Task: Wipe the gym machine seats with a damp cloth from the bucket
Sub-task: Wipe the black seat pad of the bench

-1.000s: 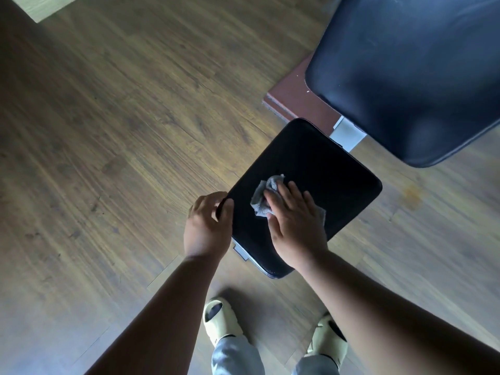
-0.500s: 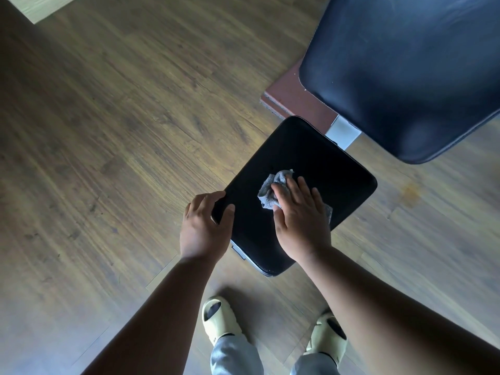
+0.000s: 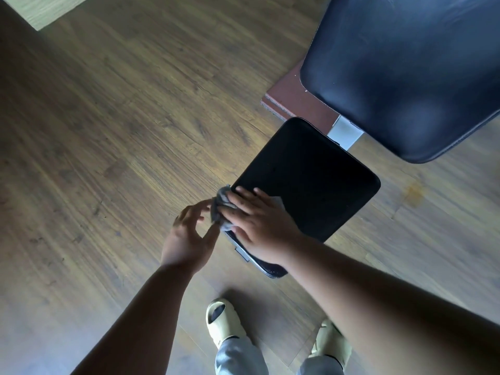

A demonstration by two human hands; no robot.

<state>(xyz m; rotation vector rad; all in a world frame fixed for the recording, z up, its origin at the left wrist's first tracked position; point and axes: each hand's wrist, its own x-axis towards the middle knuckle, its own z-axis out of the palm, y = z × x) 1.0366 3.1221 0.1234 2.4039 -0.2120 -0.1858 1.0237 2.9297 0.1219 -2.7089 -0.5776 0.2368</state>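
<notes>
A small black padded seat (image 3: 311, 180) sits low in the middle of the view. My right hand (image 3: 259, 223) lies flat on a grey cloth (image 3: 220, 204) with straight fingers and presses it against the seat's left edge. The cloth bunches over that edge. My left hand (image 3: 189, 234) hovers just left of the seat with fingers loosely spread, its fingertips close to the cloth; I cannot tell whether they touch it. A larger black back pad (image 3: 405, 71) stands at the upper right. No bucket is in view.
A white metal frame piece (image 3: 345, 133) joins the two pads. A reddish-brown mat (image 3: 295, 101) lies under the machine. Wood-look flooring (image 3: 121, 131) stretches to the left. My feet in pale slides (image 3: 221, 323) stand below the seat.
My right hand has slid the cloth from the seat's middle to its left edge. My left hand has let go of that edge and opened beside it.
</notes>
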